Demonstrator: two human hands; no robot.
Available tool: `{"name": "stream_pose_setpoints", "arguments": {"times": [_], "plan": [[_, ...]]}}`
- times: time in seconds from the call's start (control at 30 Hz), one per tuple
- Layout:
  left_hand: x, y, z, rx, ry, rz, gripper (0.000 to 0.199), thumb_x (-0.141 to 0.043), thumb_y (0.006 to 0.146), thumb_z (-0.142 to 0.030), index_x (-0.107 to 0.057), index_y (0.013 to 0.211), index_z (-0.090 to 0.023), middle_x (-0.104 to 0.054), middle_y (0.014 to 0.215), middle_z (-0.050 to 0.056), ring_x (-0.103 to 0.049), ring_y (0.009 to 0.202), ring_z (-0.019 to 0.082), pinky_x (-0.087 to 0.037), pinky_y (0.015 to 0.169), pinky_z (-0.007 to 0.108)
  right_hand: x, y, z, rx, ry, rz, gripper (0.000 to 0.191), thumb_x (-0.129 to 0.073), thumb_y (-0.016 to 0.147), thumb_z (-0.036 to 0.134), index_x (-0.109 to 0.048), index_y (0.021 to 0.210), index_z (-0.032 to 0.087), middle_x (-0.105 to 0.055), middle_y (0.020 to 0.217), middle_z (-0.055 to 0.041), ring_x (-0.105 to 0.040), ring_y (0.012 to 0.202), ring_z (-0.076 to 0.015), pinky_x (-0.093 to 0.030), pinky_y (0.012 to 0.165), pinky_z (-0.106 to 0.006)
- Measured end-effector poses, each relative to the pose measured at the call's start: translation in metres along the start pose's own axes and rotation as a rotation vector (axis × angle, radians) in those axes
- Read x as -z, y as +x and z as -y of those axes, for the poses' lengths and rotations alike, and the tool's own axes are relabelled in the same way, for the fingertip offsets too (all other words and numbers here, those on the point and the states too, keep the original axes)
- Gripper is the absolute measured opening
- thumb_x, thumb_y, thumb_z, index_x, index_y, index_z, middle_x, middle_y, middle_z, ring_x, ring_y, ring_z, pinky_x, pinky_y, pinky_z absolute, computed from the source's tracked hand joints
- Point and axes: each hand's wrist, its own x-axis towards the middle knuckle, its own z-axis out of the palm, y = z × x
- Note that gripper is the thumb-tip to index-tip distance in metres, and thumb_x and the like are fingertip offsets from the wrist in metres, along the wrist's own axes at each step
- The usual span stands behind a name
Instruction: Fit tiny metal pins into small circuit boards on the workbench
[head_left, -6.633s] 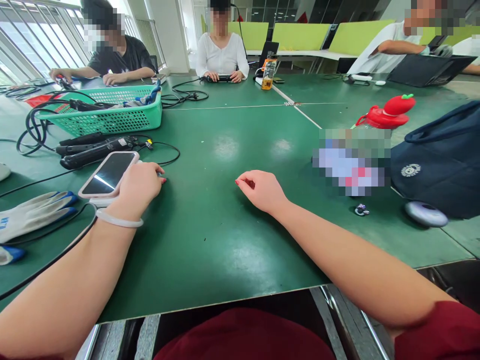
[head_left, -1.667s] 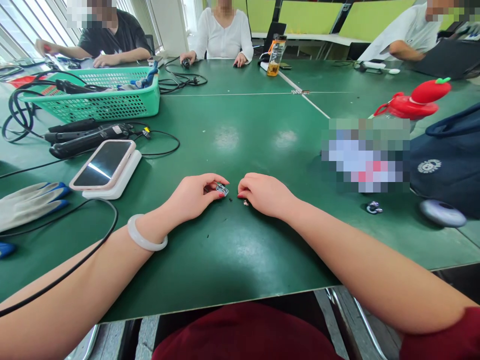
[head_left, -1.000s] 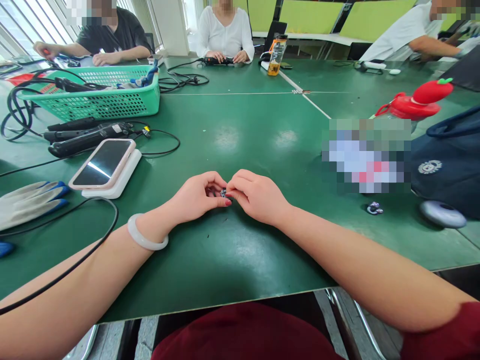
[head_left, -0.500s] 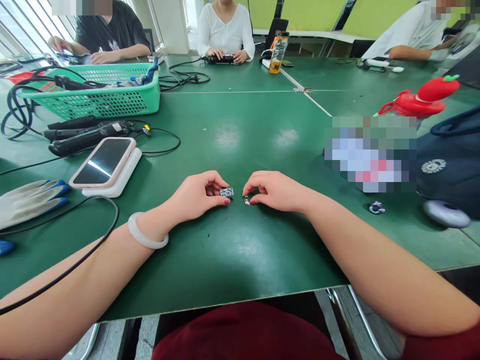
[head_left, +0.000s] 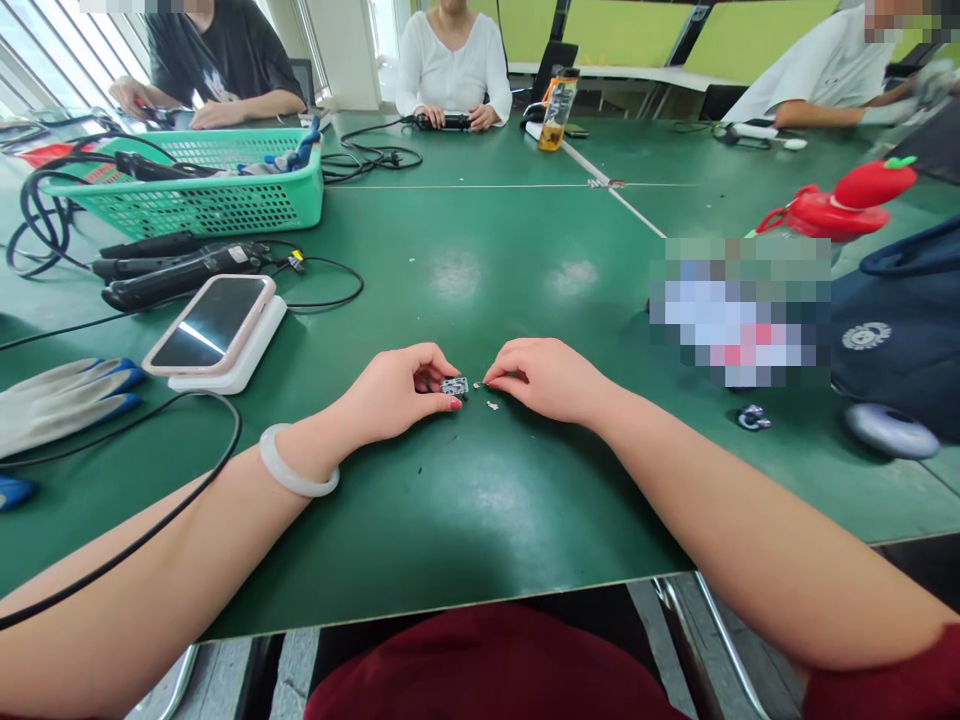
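Observation:
My left hand (head_left: 409,390) pinches a small grey part with cut-outs (head_left: 454,387) between thumb and fingers, just above the green table (head_left: 480,500). To its right, my right hand (head_left: 544,378) has thumb and forefinger pressed together on a tiny metallic piece (head_left: 478,385). This piece points towards the grey part, with a narrow gap between them. Below the right fingertips, another tiny light-coloured piece (head_left: 492,405) lies on the table. The exact kind of these small parts is too fine to make out.
At left are a phone (head_left: 214,325) on a white box, work gloves (head_left: 67,400), black tools (head_left: 187,270) and a green basket (head_left: 217,200). A dark bag (head_left: 892,340) and a shiny rounded object (head_left: 891,430) stand right. A black cable (head_left: 234,440) crosses my left forearm. Other people sit opposite.
My right thumb and forefinger have closed and risen slightly, now with a tiny metallic piece at their tips. Another tiny piece stays on the table. My left hand is nearly unmoved.

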Motion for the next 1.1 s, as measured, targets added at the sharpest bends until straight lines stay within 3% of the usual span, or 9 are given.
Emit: {"name": "stream_pose_setpoints", "arguments": {"times": [0.3, 0.4, 0.67, 0.93, 1.1], "plan": [[0.0, 0.001, 0.001, -0.002, 0.03, 0.007, 0.027, -0.073, 0.066, -0.035, -0.062, 0.084, -0.018, -0.065, 0.073, 0.001, -0.058, 0.067, 0.014, -0.049, 0.066, 0.029, 0.004, -0.004, 0.004, -0.036, 0.038, 0.152, 0.012, -0.071, 0.073, 0.032, -0.067, 0.075, 0.021, -0.064, 0.079, -0.0001, -0.054, 0.069, -0.012, -0.039, 0.06, -0.024], [0.0, 0.0, 0.001, -0.002, 0.038, 0.002, 0.027, -0.074, 0.066, -0.035, -0.062, 0.084, -0.018, -0.065, 0.073, 0.001, -0.058, 0.067, 0.014, -0.048, 0.065, 0.029, 0.0, -0.003, 0.006, -0.048, -0.007, 0.161, 0.006, -0.065, 0.078, 0.025, -0.066, 0.074, 0.021, -0.064, 0.081, -0.0002, -0.054, 0.069, -0.0116, -0.038, 0.061, -0.024], [0.0, 0.0, 0.002, 0.019, 0.025, 0.018, 0.028, -0.074, 0.066, -0.036, -0.062, 0.085, -0.018, -0.064, 0.075, 0.0, -0.058, 0.07, 0.014, -0.048, 0.067, 0.029, -0.001, -0.002, 0.008, 0.02, -0.146, 0.165, 0.016, -0.05, 0.089, 0.023, -0.063, 0.081, 0.019, -0.062, 0.085, -0.0027, -0.055, 0.074, -0.0136, -0.038, 0.065, -0.025], [-0.001, 0.0, 0.0, -0.001, 0.018, 0.02, 0.028, -0.074, 0.066, -0.036, -0.06, 0.082, -0.018, -0.063, 0.073, -0.001, -0.057, 0.068, 0.013, -0.047, 0.065, 0.028, -0.014, -0.001, 0.02, 0.109, -0.089, -0.096, 0.017, -0.046, 0.092, 0.023, -0.061, 0.086, 0.018, -0.061, 0.089, -0.003, -0.054, 0.075, -0.0128, -0.037, 0.065, -0.024], [-0.001, -0.001, -0.001, -0.02, 0.002, 0.024, 0.027, -0.074, 0.065, -0.035, -0.057, 0.077, -0.018, -0.061, 0.072, -0.002, -0.054, 0.065, 0.012, -0.045, 0.063, 0.026, -0.022, 0.0, 0.025, 0.183, -0.146, -0.17, 0.019, -0.044, 0.092, 0.023, -0.062, 0.088, 0.018, -0.062, 0.09, -0.0037, -0.053, 0.072, -0.0126, -0.036, 0.062, -0.025]]}}
